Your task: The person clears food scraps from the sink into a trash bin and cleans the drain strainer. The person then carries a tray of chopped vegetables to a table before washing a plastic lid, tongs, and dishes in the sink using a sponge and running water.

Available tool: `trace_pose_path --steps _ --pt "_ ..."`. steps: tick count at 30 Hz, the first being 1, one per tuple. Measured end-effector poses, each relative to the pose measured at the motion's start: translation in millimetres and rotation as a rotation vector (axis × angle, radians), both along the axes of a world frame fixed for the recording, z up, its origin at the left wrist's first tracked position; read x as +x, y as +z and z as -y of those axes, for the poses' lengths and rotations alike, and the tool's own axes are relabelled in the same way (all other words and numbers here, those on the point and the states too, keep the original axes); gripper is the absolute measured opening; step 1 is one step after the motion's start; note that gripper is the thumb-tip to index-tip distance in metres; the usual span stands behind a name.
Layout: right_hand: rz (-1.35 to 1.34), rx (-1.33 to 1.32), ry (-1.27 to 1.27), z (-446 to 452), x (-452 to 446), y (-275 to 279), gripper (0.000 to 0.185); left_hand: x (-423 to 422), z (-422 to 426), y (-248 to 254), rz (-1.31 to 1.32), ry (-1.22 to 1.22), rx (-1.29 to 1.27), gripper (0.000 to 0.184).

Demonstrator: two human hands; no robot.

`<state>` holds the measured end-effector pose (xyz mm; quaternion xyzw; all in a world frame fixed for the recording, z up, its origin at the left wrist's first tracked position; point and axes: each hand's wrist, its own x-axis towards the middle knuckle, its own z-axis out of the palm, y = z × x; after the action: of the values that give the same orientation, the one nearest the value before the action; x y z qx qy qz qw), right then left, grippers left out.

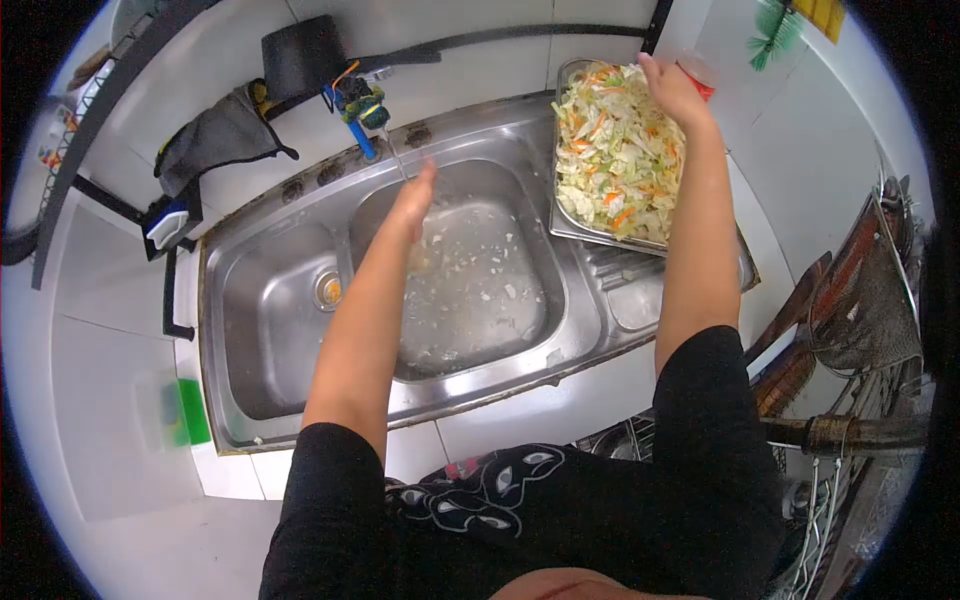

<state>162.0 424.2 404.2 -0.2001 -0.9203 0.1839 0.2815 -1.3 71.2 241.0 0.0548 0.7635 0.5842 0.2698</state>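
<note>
My left hand (413, 205) reaches over the large sink basin (552, 335), beside the thin stream from the tap (372, 112). Its fingers look stretched out, with nothing visible in them. Shallow cloudy water with scattered pale vegetable bits (478, 268) lies in that basin. At the right, a metal tray (590, 237) full of chopped cabbage with carrot strips (615, 150) stands on the drainboard. My right hand (674, 92) is at the tray's far right corner, close to a clear and red item (697, 78). Most of its fingers are hidden, and contact is unclear.
A smaller basin (262, 345) with a drain is at the left. A grey cloth (220, 135) and a black container (302, 58) hang on the back wall. A green item (193, 411) sits left of the sink. Strainers and utensils (865, 290) crowd the right side.
</note>
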Motion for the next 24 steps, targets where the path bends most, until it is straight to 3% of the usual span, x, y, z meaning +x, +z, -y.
trace_pose_path --steps 1,4,7,10,13,15,16,19,22,24 --pt "-0.021 -0.018 0.005 -6.5 0.0 -0.7 0.043 -3.0 2.0 -3.9 0.008 -0.010 -0.045 0.050" --pt "-0.195 0.020 0.196 -15.5 0.3 3.6 0.040 -0.7 9.5 3.1 0.143 0.197 0.254 0.050" --pt "-0.156 0.461 -0.279 32.4 2.6 13.1 0.032 4.4 7.4 13.2 0.013 0.119 0.209 0.042" --pt "-0.540 0.379 0.029 71.5 -14.2 12.6 0.026 3.8 5.8 19.0 0.026 0.005 0.451 0.030" --pt "-0.377 -0.230 0.183 129.8 -48.7 -25.5 0.030 5.0 13.7 36.9 -0.045 0.133 0.120 0.030" --pt "-0.184 -0.406 0.308 173.4 -78.9 -61.0 0.026 -2.8 22.5 41.8 -0.332 0.122 -0.188 0.032" --pt "-0.133 -0.666 0.475 199.4 -88.0 -76.6 0.025 -5.0 26.4 44.7 -0.475 0.111 -0.343 0.033" --pt "0.138 -1.508 0.404 259.7 -123.7 -127.7 0.025 9.6 37.9 67.9 -0.517 0.181 -0.524 0.038" --pt "0.114 -1.768 0.282 293.1 -163.0 -161.5 0.028 -19.0 55.9 28.8 -0.376 0.256 -0.324 0.041" --pt "0.197 -1.702 0.385 299.9 -169.4 -161.6 0.028 -15.6 66.0 28.3 -0.639 0.353 -0.372 0.042"
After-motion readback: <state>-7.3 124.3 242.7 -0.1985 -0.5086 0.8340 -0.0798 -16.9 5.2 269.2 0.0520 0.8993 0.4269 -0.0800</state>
